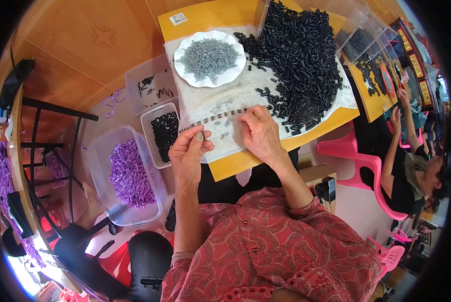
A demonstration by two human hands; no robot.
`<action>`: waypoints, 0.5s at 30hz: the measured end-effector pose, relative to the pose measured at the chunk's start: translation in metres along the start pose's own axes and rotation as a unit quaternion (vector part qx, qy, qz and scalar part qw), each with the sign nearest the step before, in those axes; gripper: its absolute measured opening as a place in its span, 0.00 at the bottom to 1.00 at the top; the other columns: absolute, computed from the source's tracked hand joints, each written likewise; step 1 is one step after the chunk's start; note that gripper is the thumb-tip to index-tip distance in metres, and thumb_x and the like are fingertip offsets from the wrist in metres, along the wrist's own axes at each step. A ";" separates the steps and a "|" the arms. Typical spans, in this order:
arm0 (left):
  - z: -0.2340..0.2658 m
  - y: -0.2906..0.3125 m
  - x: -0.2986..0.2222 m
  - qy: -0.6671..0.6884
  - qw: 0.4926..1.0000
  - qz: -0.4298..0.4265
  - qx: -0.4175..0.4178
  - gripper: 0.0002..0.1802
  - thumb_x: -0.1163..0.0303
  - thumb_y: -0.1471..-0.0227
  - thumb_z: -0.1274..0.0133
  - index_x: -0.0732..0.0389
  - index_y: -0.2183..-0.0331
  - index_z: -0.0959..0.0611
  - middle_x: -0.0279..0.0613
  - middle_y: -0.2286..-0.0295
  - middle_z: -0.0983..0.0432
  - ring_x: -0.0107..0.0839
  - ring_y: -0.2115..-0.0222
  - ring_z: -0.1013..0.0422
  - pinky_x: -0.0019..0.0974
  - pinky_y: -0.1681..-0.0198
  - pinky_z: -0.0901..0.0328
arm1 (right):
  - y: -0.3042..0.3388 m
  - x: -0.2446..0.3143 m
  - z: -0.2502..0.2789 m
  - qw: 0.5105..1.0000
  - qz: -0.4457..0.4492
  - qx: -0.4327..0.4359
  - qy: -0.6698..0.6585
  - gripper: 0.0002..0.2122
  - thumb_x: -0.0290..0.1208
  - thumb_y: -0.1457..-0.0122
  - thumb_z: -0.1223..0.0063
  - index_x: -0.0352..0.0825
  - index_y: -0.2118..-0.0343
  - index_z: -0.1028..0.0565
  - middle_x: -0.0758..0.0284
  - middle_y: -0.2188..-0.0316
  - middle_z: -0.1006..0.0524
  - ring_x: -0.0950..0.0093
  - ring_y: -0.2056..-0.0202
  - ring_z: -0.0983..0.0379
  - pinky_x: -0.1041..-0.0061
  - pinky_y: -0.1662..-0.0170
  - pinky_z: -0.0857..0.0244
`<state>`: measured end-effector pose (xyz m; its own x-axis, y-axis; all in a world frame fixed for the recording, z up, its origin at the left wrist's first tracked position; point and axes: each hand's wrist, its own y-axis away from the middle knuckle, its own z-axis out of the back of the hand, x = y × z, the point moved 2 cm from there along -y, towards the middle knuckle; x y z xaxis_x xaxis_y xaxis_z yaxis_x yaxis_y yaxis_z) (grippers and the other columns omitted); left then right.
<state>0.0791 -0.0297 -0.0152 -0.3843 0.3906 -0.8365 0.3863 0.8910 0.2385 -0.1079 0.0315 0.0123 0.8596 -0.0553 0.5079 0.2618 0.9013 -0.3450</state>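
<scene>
A narrow strip with alternating dark and pale segments [219, 117] runs in a slight curve between my two hands above a white cloth. Thumb and fingertips of my left hand [189, 150] pinch together at the strip's left end. My right hand [261, 132] is curled closed at the other end, its fingertips partly hidden, beside the near edge of a large heap of small black tubular pieces [306, 65]. Farther back, a scalloped white plate [184, 76] carries a pile of small clear grey pieces [209, 59]. A few clear pieces lie loose on the cloth [198, 103].
The cloth covers a yellow table [225, 168]. Left of it stand a white basket of black pieces [146, 121] and a clear tub [92, 166] of purple pieces. A clear divided box [369, 30] is at the back right. Another person [411, 171] works on the right near a pink stool [354, 156].
</scene>
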 end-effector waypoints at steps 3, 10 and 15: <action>0.000 0.000 0.000 -0.001 1.000 0.004 -0.003 0.12 0.76 0.44 0.52 0.66 0.58 0.23 0.45 0.67 0.23 0.25 0.73 0.27 0.32 0.66 0.29 | 0.002 -0.003 0.000 1.000 0.003 -0.012 -0.022 0.11 0.17 0.58 0.47 0.35 0.70 0.25 0.64 0.71 0.30 0.62 0.66 0.31 0.66 0.67 0.33; -0.005 0.001 0.002 0.003 1.000 0.006 0.007 0.11 0.76 0.44 0.52 0.66 0.58 0.23 0.46 0.67 0.23 0.26 0.73 0.27 0.32 0.66 0.29 | -0.002 -0.003 0.001 1.000 0.007 -0.015 -0.015 0.11 0.18 0.57 0.47 0.35 0.68 0.25 0.64 0.71 0.30 0.62 0.66 0.31 0.66 0.67 0.33; -0.005 0.001 0.001 0.009 1.000 0.005 -0.006 0.10 0.76 0.44 0.51 0.66 0.59 0.22 0.44 0.67 0.23 0.23 0.74 0.28 0.30 0.67 0.29 | -0.009 0.003 0.001 1.000 0.015 -0.022 0.007 0.10 0.18 0.54 0.46 0.35 0.67 0.23 0.64 0.73 0.29 0.65 0.70 0.31 0.69 0.69 0.34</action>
<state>0.0747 -0.0268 -0.0130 -0.3960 0.4034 -0.8249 0.3806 0.8896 0.2524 -0.1078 0.0236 0.0174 0.8730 -0.0354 0.4864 0.2553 0.8830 -0.3940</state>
